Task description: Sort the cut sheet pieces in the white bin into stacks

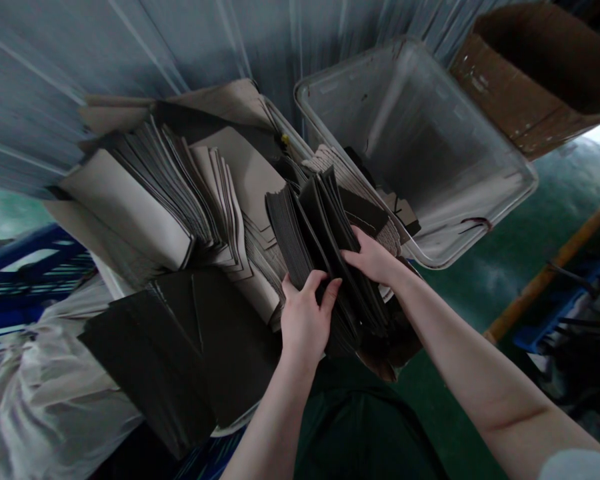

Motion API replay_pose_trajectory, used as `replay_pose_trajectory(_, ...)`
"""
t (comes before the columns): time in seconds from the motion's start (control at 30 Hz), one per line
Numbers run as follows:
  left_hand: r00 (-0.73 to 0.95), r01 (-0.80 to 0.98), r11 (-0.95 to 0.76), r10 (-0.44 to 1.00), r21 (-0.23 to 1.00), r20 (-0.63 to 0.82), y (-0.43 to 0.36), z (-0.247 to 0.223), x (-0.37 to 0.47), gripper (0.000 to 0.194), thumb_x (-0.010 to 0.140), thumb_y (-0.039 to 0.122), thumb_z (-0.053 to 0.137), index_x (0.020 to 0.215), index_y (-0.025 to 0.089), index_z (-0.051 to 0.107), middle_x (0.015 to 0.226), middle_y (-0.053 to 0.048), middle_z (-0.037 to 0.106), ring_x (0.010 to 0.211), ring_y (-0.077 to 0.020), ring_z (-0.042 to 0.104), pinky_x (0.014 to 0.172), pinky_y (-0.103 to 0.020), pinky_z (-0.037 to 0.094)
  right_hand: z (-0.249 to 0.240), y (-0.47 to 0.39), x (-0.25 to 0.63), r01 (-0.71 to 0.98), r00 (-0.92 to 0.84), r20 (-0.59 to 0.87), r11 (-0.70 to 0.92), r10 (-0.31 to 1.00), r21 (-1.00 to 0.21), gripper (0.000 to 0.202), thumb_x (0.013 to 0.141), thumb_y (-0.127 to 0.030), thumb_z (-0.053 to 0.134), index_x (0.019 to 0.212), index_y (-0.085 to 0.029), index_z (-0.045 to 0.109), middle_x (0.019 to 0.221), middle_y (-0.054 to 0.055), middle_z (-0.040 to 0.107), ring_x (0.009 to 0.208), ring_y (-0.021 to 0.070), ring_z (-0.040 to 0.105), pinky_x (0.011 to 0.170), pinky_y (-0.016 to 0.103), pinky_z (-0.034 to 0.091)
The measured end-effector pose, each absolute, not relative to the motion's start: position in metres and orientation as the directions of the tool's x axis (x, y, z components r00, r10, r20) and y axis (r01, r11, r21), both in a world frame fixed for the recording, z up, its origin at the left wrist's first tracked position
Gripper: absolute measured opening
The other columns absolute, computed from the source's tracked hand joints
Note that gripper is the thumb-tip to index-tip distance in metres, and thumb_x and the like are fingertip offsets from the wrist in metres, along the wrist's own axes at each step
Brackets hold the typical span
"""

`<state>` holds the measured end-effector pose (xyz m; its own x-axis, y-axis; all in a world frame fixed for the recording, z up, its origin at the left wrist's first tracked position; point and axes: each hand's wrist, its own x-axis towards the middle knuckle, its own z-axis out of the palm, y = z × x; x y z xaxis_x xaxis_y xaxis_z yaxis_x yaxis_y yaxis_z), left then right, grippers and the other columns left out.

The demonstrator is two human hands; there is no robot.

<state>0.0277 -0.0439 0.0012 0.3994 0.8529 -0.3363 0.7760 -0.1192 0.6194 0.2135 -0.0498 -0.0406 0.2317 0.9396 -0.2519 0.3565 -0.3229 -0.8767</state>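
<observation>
A thick bundle of dark grey sheets (291,230) stands on edge in front of me, fanned apart at the top. My left hand (306,317) is closed around the near left part of it, thumb and fingers bent over the sheets' edges. My right hand (373,259) grips the right side of the same bundle, with some fingertips hidden between the sheets. To the left, more dark sheets (240,333) lie flat and overlapping. Behind them, grey and beige pieces (170,193) stand packed in rows.
An open translucent plastic bin (430,133) with a few scraps in it stands at the back right, beside a brown cardboard box (525,93). A blue crate (35,273) and whitish cloth (75,373) are on the left. A corrugated wall (190,40) runs behind.
</observation>
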Motion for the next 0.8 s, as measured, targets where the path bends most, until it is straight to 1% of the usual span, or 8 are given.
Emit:
replay_pose_trajectory(0.23,0.366,0.801,-0.108,0.866,0.589,-0.340,-0.045,0.002,0.028,0.046,0.081,0.064,0.037,0.099,0.028,0.059,0.110,-0.010,0.043,0.104,-0.0271,0.053,0.082,-0.037,0.047,-0.034,-0.048,0.202,0.339,0.207,-0.287,-0.344,0.935,-0.876,0.059,0.072,-0.021,0.063,0.127,-0.018,0.043,0.117,0.005,0.061,0.107,0.0187,0.057,0.095,0.034,0.043)
replay_pose_trajectory(0.4,0.352,0.813,-0.101,0.870,0.573,-0.345,-0.046,0.002,0.031,0.042,0.081,0.062,0.042,0.097,0.027,0.058,0.111,-0.008,0.045,0.094,-0.0232,0.058,0.080,-0.037,0.049,-0.032,-0.048,0.198,0.325,0.198,-0.293,-0.345,0.935,-0.880,0.062,0.071,-0.021,0.064,0.129,-0.018,0.041,0.118,0.005,0.060,0.108,0.0188,0.057,0.096,0.034,0.042)
replay_pose_trajectory(0.5,0.323,0.802,-0.076,0.890,0.593,-0.322,-0.047,0.002,0.032,0.037,0.083,0.054,0.046,0.107,0.028,0.053,0.113,-0.008,0.046,0.093,-0.0225,0.058,0.079,-0.038,0.050,-0.032,-0.049,0.198,0.324,0.213,-0.296,-0.353,0.931,-0.878,0.061,0.071,-0.022,0.065,0.127,-0.018,0.043,0.118,0.005,0.060,0.107,0.0194,0.057,0.096,0.034,0.042)
replay_pose_trajectory(0.57,0.315,0.766,-0.078,0.911,0.638,-0.267,-0.047,0.003,0.033,0.043,0.083,0.044,0.051,0.122,0.028,0.041,0.121,-0.008,0.045,0.107,-0.0242,0.054,0.083,-0.039,0.049,-0.033,-0.050,0.197,0.307,0.216,-0.312,-0.367,0.925,-0.878,0.058,0.072,-0.024,0.065,0.126,-0.019,0.044,0.115,0.005,0.062,0.104,0.0192,0.059,0.093,0.034,0.044)
replay_pose_trajectory(0.6,0.317,0.751,-0.088,0.917,0.654,-0.241,-0.047,0.004,0.033,0.050,0.083,0.040,0.052,0.129,0.028,0.035,0.128,-0.009,0.041,0.116,-0.0252,0.049,0.086,-0.040,0.049,-0.033,-0.050,0.196,0.291,0.216,-0.325,-0.379,0.921,-0.879,0.057,0.074,-0.026,0.064,0.126,-0.019,0.043,0.112,0.004,0.064,0.101,0.0190,0.060,0.091,0.034,0.045)
replay_pose_trajectory(0.67,0.335,0.746,-0.112,0.915,0.656,-0.224,-0.048,0.006,0.033,0.055,0.084,0.034,0.051,0.134,0.031,0.029,0.143,-0.011,0.025,0.126,-0.0275,0.041,0.089,-0.040,0.048,-0.033,-0.051,0.194,0.270,0.214,-0.345,-0.395,0.914,-0.878,0.054,0.077,-0.031,0.063,0.126,-0.021,0.044,0.107,0.003,0.065,0.096,0.0189,0.062,0.087,0.035,0.047)
replay_pose_trajectory(0.73,0.359,0.772,-0.136,0.899,0.621,-0.249,-0.048,0.007,0.033,0.047,0.086,0.034,0.047,0.132,0.034,0.037,0.150,-0.010,0.007,0.125,-0.0303,0.043,0.088,-0.040,0.048,-0.034,-0.052,0.192,0.272,0.225,-0.338,-0.392,0.914,-0.879,0.051,0.079,-0.036,0.061,0.125,-0.022,0.045,0.107,0.004,0.065,0.097,0.0197,0.062,0.088,0.036,0.047)
replay_pose_trajectory(0.8,0.385,0.794,-0.170,0.883,0.583,-0.267,-0.047,0.007,0.034,0.038,0.088,0.036,0.043,0.126,0.035,0.046,0.151,-0.009,0.000,0.117,-0.0305,0.051,0.087,-0.041,0.048,-0.033,-0.052,0.190,0.278,0.239,-0.312,-0.373,0.920,-0.885,0.049,0.081,-0.042,0.060,0.124,-0.021,0.047,0.111,0.005,0.063,0.102,0.0207,0.060,0.092,0.037,0.045)
